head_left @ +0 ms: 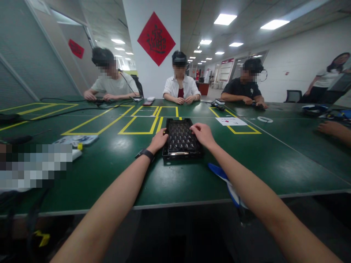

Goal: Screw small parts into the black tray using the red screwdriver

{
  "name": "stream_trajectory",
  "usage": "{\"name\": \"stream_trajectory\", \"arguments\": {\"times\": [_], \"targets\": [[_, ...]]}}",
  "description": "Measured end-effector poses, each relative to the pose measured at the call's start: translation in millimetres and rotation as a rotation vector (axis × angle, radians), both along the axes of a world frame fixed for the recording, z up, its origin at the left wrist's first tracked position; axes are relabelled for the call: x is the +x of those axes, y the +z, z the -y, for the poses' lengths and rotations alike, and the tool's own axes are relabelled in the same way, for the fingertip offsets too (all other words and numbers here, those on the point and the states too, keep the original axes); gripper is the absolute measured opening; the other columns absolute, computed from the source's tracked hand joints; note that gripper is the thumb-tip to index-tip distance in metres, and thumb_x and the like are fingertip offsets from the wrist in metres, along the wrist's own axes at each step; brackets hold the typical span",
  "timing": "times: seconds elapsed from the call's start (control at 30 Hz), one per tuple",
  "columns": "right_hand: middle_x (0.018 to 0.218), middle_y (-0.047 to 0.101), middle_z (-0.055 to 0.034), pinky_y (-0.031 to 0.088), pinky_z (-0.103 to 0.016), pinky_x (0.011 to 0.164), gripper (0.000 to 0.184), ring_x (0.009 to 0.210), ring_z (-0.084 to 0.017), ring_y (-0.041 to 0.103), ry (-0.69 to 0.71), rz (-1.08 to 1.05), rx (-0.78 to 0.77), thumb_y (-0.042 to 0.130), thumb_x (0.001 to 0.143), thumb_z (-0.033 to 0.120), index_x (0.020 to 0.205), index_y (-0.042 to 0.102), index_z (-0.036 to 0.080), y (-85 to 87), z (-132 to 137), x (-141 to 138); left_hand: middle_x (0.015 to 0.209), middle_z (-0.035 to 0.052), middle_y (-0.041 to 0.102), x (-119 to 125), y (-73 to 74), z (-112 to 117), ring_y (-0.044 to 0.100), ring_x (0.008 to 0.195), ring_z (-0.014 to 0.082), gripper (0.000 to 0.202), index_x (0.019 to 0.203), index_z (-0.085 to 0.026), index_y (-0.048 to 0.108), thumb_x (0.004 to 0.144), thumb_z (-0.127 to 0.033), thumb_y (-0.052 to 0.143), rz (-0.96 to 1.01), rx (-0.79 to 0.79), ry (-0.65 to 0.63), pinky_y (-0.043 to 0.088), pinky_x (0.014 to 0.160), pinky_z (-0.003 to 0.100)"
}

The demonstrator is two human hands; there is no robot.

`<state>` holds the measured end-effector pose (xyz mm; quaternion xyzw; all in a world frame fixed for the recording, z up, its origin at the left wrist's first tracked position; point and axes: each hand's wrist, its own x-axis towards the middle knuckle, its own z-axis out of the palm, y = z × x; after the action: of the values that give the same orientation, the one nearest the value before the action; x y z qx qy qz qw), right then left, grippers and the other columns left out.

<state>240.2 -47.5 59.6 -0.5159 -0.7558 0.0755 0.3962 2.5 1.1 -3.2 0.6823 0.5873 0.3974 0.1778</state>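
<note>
A black tray (181,140) with rows of small compartments lies on the green table (192,175) in front of me. My left hand (158,141) rests against the tray's left edge with its fingers curled on the rim; a dark watch sits on that wrist. My right hand (202,133) lies on the tray's upper right part, fingers bent down onto the compartments. What the fingertips pinch, if anything, is too small to see.
Yellow tape rectangles (142,120) mark the table. Three people sit at the far side, and another person's hand (333,128) rests at the right. A white paper (230,121), a tape ring (264,119), cables (68,109) and a blue-white strap (223,179) lie about.
</note>
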Motion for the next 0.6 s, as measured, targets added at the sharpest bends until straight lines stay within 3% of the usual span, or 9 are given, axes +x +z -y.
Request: {"name": "stream_trajectory", "arguments": {"times": [0.07,0.17,0.33,0.53,0.6], "targets": [[0.086,0.067,-0.007,0.041,-0.026,0.068,0.026,0.077,-0.017,0.059,-0.219,0.091,-0.083,0.048,0.083,0.037,0.088,0.065,0.017,-5.8,-9,16,0.122,0.0101,0.055,0,0.3,1,0.052,0.111,0.0239,0.053,0.127,-0.016,0.048,0.074,-0.022,0.044,-0.001,0.036,0.002,0.039,0.1,0.04],[0.091,0.067,-0.0113,0.041,-0.027,0.066,0.034,0.081,-0.021,0.061,-0.366,0.217,-0.277,0.054,0.077,0.046,0.09,0.063,0.016,-17.7,-21,34,0.119,0.0116,0.053,1,1.3,2,0.051,0.111,0.0225,0.053,0.125,-0.013,0.05,0.073,-0.019,0.044,-0.004,0.099,-0.016,0.038,0.102,0.037],[0.077,0.066,-0.014,0.04,-0.027,0.061,0.045,0.077,-0.022,0.062,-0.318,0.239,-0.465,0.053,0.073,0.057,0.072,0.065,0.014,-25.8,-39,46,0.113,0.0109,0.055,1,2.9,3,0.05,0.11,0.0225,0.046,0.118,-0.014,0.056,0.074,-0.019,0.044,-0.005,0.115,-0.026,0.038,0.101,0.037],[0.054,0.058,-0.0099,0.037,-0.028,0.055,0.031,0.065,-0.024,0.06,-0.236,0.158,-0.488,0.073,0.056,0.042,0.051,0.058,0.015,-28.9,-48,56,0.114,0.0098,0.055,1,3.8,7,0.053,0.107,0.0212,0.045,0.118,-0.015,0.055,0.075,-0.019,0.044,0.033,0.098,-0.02,0.039,0.1,0.036],[0.054,0.057,-0.0096,0.036,-0.028,0.055,0.033,0.063,-0.023,0.059,-0.249,0.082,-0.468,0.069,0.06,0.045,0.052,0.059,0.014,-28.7,-49,59,0.114,0.0099,0.055,1,3.6,7,0.053,0.107,0.0212,0.045,0.119,-0.015,0.055,0.075,-0.019,0.044,0.025,0.099,-0.017,0.04,0.1,0.036]]}}
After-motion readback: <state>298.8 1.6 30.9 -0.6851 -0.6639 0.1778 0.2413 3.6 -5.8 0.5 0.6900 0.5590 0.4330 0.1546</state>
